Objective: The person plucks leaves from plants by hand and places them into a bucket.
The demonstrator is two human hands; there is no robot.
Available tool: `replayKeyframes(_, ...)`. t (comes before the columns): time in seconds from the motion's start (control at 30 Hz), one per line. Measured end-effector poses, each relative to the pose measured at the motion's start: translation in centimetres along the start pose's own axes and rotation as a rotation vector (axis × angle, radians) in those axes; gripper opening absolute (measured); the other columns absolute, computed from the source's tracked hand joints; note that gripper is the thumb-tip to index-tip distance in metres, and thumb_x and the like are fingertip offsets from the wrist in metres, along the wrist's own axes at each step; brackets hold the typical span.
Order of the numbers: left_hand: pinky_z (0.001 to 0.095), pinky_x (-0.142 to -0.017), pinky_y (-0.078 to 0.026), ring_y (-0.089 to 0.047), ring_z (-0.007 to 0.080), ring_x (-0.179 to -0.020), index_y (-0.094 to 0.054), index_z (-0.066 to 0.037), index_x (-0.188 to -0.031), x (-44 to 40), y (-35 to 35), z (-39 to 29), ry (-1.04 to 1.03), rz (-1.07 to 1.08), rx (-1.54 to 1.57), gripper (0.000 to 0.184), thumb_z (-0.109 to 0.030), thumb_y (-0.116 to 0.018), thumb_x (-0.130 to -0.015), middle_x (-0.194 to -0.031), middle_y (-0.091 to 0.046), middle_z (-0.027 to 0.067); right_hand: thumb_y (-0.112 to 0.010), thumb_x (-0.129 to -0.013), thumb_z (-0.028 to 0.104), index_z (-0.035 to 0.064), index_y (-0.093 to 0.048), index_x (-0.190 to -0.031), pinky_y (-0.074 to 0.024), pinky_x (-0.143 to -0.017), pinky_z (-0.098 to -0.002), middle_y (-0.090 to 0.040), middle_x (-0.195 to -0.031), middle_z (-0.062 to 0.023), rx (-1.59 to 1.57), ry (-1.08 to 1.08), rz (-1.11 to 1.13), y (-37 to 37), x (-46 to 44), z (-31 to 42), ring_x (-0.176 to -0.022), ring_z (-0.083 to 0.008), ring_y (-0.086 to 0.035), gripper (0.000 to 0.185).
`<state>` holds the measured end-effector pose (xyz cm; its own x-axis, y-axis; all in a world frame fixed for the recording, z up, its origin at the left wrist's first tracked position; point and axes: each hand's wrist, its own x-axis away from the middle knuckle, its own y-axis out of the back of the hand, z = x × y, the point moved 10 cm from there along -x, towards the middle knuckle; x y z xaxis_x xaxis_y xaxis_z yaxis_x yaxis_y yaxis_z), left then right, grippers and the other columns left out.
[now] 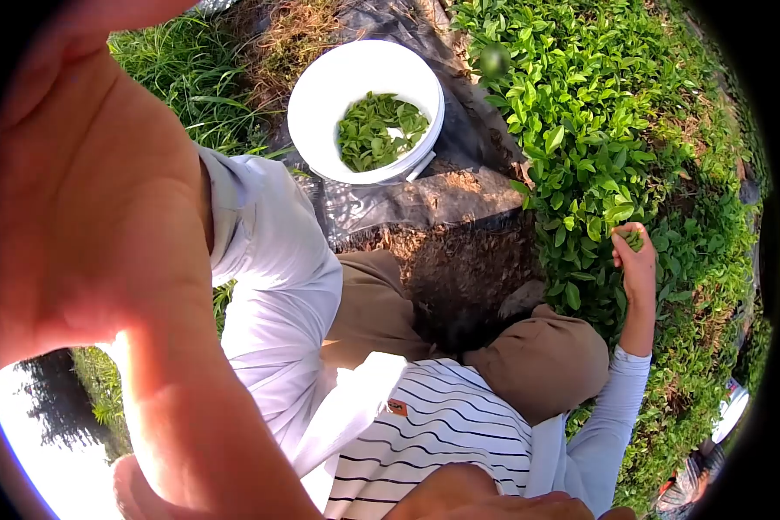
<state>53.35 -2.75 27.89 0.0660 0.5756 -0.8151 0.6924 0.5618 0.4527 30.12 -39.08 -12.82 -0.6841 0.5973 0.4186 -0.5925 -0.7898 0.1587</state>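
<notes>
Very large and close to the camera, my left hand (87, 217) fills the left side, its palm in view and the thumb spread away from the fingers. The fingertips run out of the picture, and I see nothing held in this hand. On the right, my right hand (638, 260) is beside a leafy green bush (581, 147), its fingers closed on a few green leaves (633, 239). A white bucket (316, 104) stands ahead of my knees, tilted toward the view, with loose green leaves (377, 134) in its bottom.
Black plastic sheeting (364, 212) lies under and around the bucket, with brown soil (468, 269) nearer my knees. Tall grass (191, 78) grows at the upper left. A white object (731, 409) and patterned cloth (686, 485) show at the lower right edge.
</notes>
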Motion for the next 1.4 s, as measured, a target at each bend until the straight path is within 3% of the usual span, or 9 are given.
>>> replayKeyframes(0.17, 0.0351, -0.082, -0.049, -0.062, 0.0235, -0.091, -0.052, 0.003, -0.12, 3.5, -2.0, 5.4, 0.347, 0.075, -0.287, 0.07, -0.037, -0.078, -0.069, -0.118, -0.053, 0.0159, -0.062, -0.08, 0.008, -0.0006, -0.054, -0.106, -0.045, -0.074, -0.0241, -0.06, -0.083, -0.0006, 0.29, 0.275, 0.006, -3.6, -2.1, 3.0, -0.076, -0.0115, -0.056, 0.028)
replayKeyframes(0.27, 0.0324, -0.078, -0.049, -0.062, 0.0203, -0.087, -0.056, 0.001, -0.115, 10.2, -4.2, 9.1, 0.553, 0.102, -0.3, 0.06, -0.029, -0.079, -0.068, -0.113, -0.055, 0.0129, -0.062, -0.082, 0.01, 0.001, -0.055, -0.105, -0.045, -0.068, -0.0236, -0.06, -0.082, -0.0007, 0.512, 0.475, -0.134, -3.3, -1.3, 6.0, -0.07, -0.01, -0.055, 0.026)
replayKeyframes(0.33, 0.0311, -0.078, -0.05, -0.062, 0.0176, -0.084, -0.06, -0.003, -0.111, 15.1, -5.6, 10.7, 0.695, 0.113, -0.284, 0.049, -0.024, -0.079, -0.07, -0.111, -0.056, 0.0106, -0.063, -0.083, 0.01, 0.0041, -0.053, -0.104, -0.0356, -0.047, -0.02, -0.053, -0.073, 0.0004, 0.111, 0.034, -0.029, -2.5, -1.4, 2.7, -0.053, -0.0043, -0.042, 0.025)
replayKeyframes(0.43, 0.0324, -0.077, -0.052, -0.063, 0.0191, -0.085, -0.061, -0.005, -0.109, 20.6, -6.3, 12.8, 0.837, 0.077, -0.342, 0.042, -0.024, -0.076, -0.074, -0.111, -0.057, 0.0107, -0.062, -0.082, 0.006, 0.0038, -0.051, -0.103, -0.0332, -0.044, -0.0194, -0.052, -0.078, -0.0011, -0.226, -0.007, 0.148, -2.9, 1.9, 5.2, -0.052, -0.0037, -0.04, 0.023)
replayKeyframes(0.6, 0.0334, -0.075, -0.052, -0.063, 0.0267, -0.085, -0.063, -0.006, -0.102, 23.9, -7.9, 16.4, 0.821, 0.057, -0.602, 0.029, -0.02, -0.071, -0.078, -0.104, -0.06, 0.0115, -0.065, -0.081, 0.01, 0.0036, -0.054, -0.108, -0.0399, -0.053, -0.0229, -0.055, -0.088, -0.005, 0.024, -0.064, 0.205, -3.8, 2.3, 5.4, -0.06, -0.0075, -0.046, 0.03)
replayKeyframes(0.73, 0.0328, -0.064, -0.053, -0.064, 0.0246, -0.073, -0.065, -0.009, -0.091, 26.7, -9.6, 18.7, 0.921, 0.098, -0.71, 0.023, -0.027, -0.069, -0.079, -0.091, -0.063, 0.0064, -0.069, -0.079, 0.021, 0.0027, -0.054, -0.111, -0.0427, -0.086, -0.0344, -0.06, -0.095, -0.0119, 0.744, -0.037, 0.233, -6.6, 0.4, 3.0, -0.089, -0.0237, -0.057, 0.04)
replayKeyframes(1.07, 0.0336, -0.057, -0.052, -0.063, 0.0242, -0.064, -0.067, -0.011, -0.088, 27.2, -9.5, 18.5, 0.891, 0.103, -0.794, 0.027, -0.036, -0.068, -0.079, -0.082, -0.062, 0.0043, -0.067, -0.064, -0.008, 0.0013, -0.053, -0.09, -0.046, -0.066, -0.0408, -0.054, -0.089, -0.018, 1.03, 0.7, 0.265, -16.2, 0.6, 8.2, -0.079, -0.0394, -0.054, 0.032)
replayKeyframes(1.2, 0.0329, -0.057, -0.052, -0.063, 0.0237, -0.065, -0.065, -0.011, -0.087, 27.1, -9.3, 18.2, 0.874, 0.09, -0.798, 0.025, -0.033, -0.07, -0.078, -0.082, -0.061, 0.0039, -0.068, -0.078, 0.005, 0.0052, -0.052, -0.086, -0.039, -0.05, -0.0283, -0.056, -0.081, -0.0064, 0.762, 0.045, 0.206, -11.7, -0.6, 5.4, -0.056, -0.0156, -0.049, 0.018)
replayKeyframes(1.4, 0.0326, -0.06, -0.052, -0.063, 0.024, -0.069, -0.064, -0.009, -0.089, 26.6, -9.1, 17.7, 0.778, 0.034, -0.751, 0.022, -0.026, -0.072, -0.076, -0.085, -0.062, 0.005, -0.064, -0.085, 0.01, 0.0083, -0.046, -0.084, -0.031, -0.045, -0.0197, -0.052, -0.078, 0.001, 0.278, -0.051, 0.086, -9.7, 3.9, 8.0, -0.051, -0.0041, -0.039, 0.018)
